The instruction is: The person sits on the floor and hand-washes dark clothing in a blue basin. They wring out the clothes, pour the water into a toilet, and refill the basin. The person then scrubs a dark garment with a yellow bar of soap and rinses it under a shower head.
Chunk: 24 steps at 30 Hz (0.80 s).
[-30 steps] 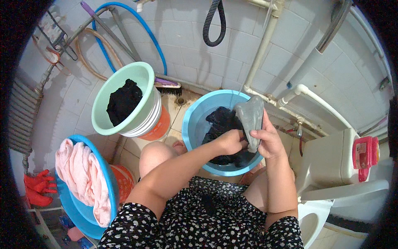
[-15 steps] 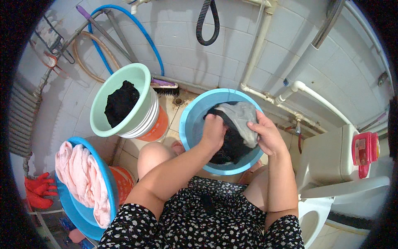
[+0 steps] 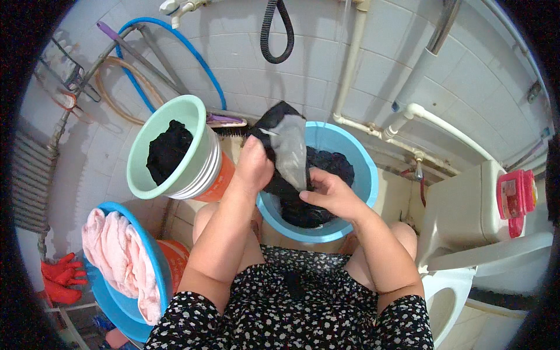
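Both my hands hold a black-and-grey piece of clothing (image 3: pixel 290 146), lifted above the left side of a light blue basin (image 3: pixel 368 175). My left hand (image 3: pixel 256 165) is closed around its dark left edge. At the lower right edge, my right hand (image 3: pixel 333 195) pinches the cloth between thumb and fingers. More black clothing (image 3: pixel 332 163) lies wet in the basin, partly behind my hands and the raised piece. The basin stands on the floor between my knees.
Left of it, a pale green basin (image 3: pixel 135 169) with black cloth sits on an orange-and-white bucket (image 3: pixel 217 175). Nearer stands a tilted blue basin (image 3: pixel 119 303) with pink fabric (image 3: pixel 122 251). Red gloves (image 3: pixel 63 277) hang at far left. A toilet (image 3: pixel 461 216) is on the right, wall pipes (image 3: pixel 373 131) behind.
The clothing has gone up and left from inside the basin, showing more of its black part. My left hand has moved left with it; my right hand has moved left and slightly down.
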{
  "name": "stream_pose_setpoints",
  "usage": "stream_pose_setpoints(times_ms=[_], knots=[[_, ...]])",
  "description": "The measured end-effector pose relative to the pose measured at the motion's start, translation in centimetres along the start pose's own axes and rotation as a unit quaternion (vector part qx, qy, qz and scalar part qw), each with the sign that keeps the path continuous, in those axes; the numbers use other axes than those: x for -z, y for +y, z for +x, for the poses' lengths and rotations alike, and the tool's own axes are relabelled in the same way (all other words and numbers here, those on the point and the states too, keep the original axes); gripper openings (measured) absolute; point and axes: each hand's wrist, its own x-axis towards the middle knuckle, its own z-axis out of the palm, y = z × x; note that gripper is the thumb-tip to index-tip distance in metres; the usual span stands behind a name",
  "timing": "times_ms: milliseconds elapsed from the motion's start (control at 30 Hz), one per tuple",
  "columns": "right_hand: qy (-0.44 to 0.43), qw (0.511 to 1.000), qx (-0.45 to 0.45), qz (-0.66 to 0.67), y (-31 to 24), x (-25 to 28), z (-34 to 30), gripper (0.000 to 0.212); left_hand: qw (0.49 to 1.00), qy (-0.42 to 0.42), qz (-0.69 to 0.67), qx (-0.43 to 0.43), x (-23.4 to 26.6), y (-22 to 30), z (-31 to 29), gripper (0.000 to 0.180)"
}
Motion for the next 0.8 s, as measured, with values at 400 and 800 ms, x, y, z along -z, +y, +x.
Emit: stream_pose_setpoints(times_ms=[400, 800], knots=[[0.045, 0.963, 0.022, 0.266, -2.0, 2.4, -0.6, 0.033, 0.997, -0.002, 0.027, -0.068, 0.9, -0.9, 0.7, 0.031], [-0.019, 0.922, -0.001, 0.387, -2.3, 0.7, -0.9, 0.042, 0.998, -0.042, -0.053, -0.014, -1.3, -3.0, -0.4, 0.03]])
